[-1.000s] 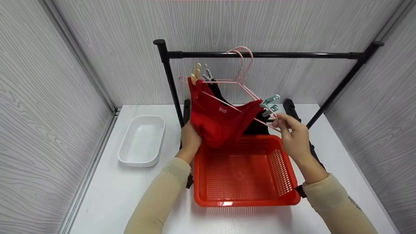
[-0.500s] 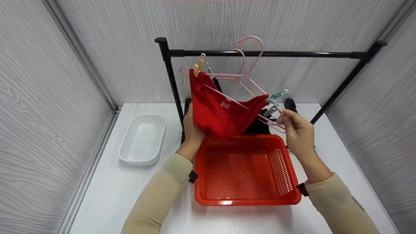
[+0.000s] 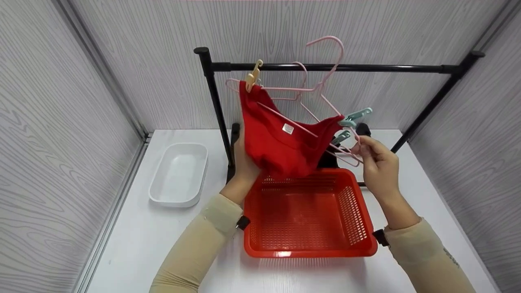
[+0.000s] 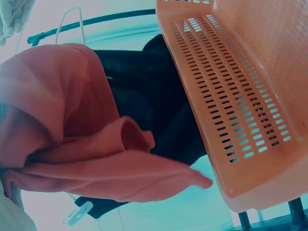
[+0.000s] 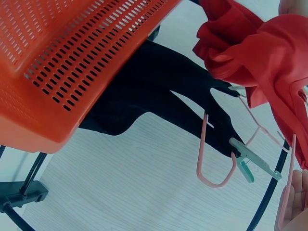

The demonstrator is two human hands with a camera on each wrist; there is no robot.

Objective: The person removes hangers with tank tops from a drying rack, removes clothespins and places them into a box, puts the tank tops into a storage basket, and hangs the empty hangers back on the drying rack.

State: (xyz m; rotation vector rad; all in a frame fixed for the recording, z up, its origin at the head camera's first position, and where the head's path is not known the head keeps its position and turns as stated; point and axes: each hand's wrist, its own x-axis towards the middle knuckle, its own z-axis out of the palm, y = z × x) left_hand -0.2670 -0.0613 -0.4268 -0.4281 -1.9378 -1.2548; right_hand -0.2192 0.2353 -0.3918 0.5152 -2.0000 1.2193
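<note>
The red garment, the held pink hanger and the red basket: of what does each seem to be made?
Garment: soft, matt fabric; it drapes and bunches in folds.
Hanger: thin, smooth pink rod, perhaps plastic or plastic-coated wire; any core is hidden.
Basket: probably moulded plastic, rather glossy, judging by its bright highlight and regular slots.

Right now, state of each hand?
Left hand: behind red garment, grip hidden, can't tell.
Right hand: closed, pinching front pink hanger.

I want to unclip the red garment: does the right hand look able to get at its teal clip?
Probably yes: the right hand pinches the pink hanger close to the teal clip, with nothing covering it, though the hand may need to let go first.
</note>
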